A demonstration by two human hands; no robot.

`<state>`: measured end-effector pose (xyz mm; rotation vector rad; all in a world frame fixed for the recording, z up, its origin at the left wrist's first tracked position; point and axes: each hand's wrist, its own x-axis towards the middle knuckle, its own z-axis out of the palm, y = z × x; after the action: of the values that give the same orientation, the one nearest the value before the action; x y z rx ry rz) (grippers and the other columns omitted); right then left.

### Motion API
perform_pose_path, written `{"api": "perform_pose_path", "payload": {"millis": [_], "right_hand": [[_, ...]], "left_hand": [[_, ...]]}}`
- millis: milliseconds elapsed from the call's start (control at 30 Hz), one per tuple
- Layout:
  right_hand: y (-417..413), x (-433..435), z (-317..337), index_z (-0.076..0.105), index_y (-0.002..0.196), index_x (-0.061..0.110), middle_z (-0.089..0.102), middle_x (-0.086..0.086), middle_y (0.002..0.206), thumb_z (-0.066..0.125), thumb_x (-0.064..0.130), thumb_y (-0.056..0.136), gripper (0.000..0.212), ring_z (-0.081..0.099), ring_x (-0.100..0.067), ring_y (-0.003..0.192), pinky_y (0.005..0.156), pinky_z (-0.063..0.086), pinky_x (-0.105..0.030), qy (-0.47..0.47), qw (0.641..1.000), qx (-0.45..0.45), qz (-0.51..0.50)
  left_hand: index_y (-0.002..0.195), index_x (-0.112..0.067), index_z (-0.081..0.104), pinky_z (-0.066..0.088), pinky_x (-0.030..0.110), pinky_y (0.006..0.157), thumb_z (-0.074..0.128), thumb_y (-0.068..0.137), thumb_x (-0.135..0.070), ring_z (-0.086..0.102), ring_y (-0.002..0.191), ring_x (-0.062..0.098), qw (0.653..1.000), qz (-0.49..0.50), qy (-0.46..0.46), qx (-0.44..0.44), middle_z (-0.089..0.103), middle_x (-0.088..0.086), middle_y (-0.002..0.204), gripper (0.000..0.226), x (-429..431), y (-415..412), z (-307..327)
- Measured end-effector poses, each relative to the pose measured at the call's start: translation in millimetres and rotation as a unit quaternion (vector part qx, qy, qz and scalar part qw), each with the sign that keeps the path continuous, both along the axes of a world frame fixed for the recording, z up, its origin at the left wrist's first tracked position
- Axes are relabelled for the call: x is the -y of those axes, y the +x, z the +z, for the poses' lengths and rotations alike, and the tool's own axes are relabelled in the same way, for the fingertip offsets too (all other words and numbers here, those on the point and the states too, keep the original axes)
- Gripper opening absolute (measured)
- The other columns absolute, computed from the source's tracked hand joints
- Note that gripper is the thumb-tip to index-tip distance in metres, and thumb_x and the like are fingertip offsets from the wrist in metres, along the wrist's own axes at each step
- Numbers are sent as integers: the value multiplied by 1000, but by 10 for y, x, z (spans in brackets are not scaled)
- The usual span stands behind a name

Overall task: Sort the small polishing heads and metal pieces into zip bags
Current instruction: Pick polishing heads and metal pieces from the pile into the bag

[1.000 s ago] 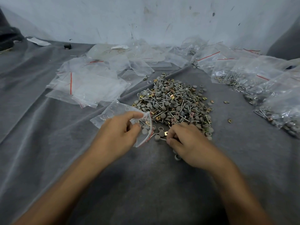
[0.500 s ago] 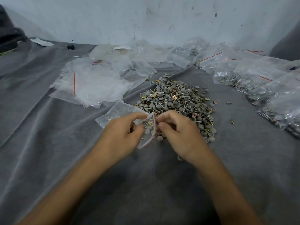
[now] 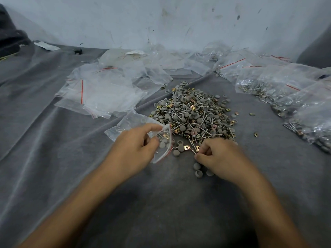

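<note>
A grey cloth (image 3: pixel 53 158) is heaped with a pile (image 3: pixel 193 115) of polishing heads and metal pieces. At its near-left edge a zip bag (image 3: pixel 136 122) is gripped by the left hand (image 3: pixel 136 145). At the near edge a metal piece (image 3: pixel 194 151) is pinched by the right hand (image 3: pixel 218 154).

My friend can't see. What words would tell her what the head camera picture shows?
A left hand holds a small clear zip bag open while the right hand, fingers curled, picks at the near edge of a pile of grey polishing heads and metal pieces on a grey cloth. Empty bags lie far left, filled bags far right.
</note>
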<state>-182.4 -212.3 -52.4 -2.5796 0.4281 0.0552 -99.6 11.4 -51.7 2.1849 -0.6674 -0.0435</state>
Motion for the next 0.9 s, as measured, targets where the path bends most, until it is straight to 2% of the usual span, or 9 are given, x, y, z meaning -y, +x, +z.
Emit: {"api": "perform_pose_path", "payload": {"millis": [100,200,333,467,633,700,800,833,900], "right_hand": [[0,-1,-5,66,76,24,72,13,63,66,31,89,14,66,-2,51,71,60,-39,-5,1000,-5,9],[-4,-44,-11,64,78,27,71,16,64,64,33,89,12,67,-5,54,62,60,-39,49,998,44,16],[56,-219,-12,61,84,37,70,13,75,61,43,90,9,66,-6,53,42,46,-21,158,980,117,29],[154,-437,-80,62,75,31,67,19,71,66,43,81,14,58,0,56,51,39,-19,142,979,139,49],[206,-564,-169,62,74,29,66,15,67,67,43,80,16,61,-2,64,64,49,-29,83,987,129,43],[229,-583,-155,66,79,30,68,17,69,69,38,86,11,62,-1,65,64,47,-27,143,977,150,42],[259,-567,-81,71,93,27,76,7,82,70,26,91,3,71,-13,76,70,58,-39,316,928,198,19],[258,-532,-65,71,94,27,76,7,83,68,24,91,5,72,-15,76,70,60,-37,322,922,213,12],[253,-417,-78,70,94,29,72,11,80,67,22,94,8,69,-2,76,67,52,-14,211,951,227,10]], "left_hand": [[131,-34,63,56,44,70,55,100,-23,65,60,8,1000,-5,5,5,69,-6,64,34,10,2,-7],[130,-34,64,56,44,71,55,99,-22,65,61,10,1000,-1,4,3,69,-3,63,34,22,11,-12],[129,-30,65,55,42,73,56,98,-20,66,65,14,1000,0,4,6,67,2,64,34,43,-5,-10],[129,-30,66,54,37,71,58,98,-22,64,63,9,1000,-6,8,13,67,1,63,33,56,-33,-1],[129,-30,66,54,42,70,58,99,-22,64,61,10,1000,4,0,11,67,-1,62,33,44,-6,-14],[128,-32,66,55,44,71,58,98,-22,65,62,10,1000,7,-3,13,68,-2,63,32,34,4,-22],[127,-33,66,56,44,72,58,98,-22,66,63,9,1000,14,-10,13,68,-7,63,32,16,16,-37],[126,-34,66,56,44,72,58,98,-22,65,63,8,1000,17,-14,12,68,-8,63,32,7,19,-41],[125,-35,66,56,44,73,56,97,-23,65,63,8,1000,20,-23,9,68,-9,63,32,-10,26,-42]]}}
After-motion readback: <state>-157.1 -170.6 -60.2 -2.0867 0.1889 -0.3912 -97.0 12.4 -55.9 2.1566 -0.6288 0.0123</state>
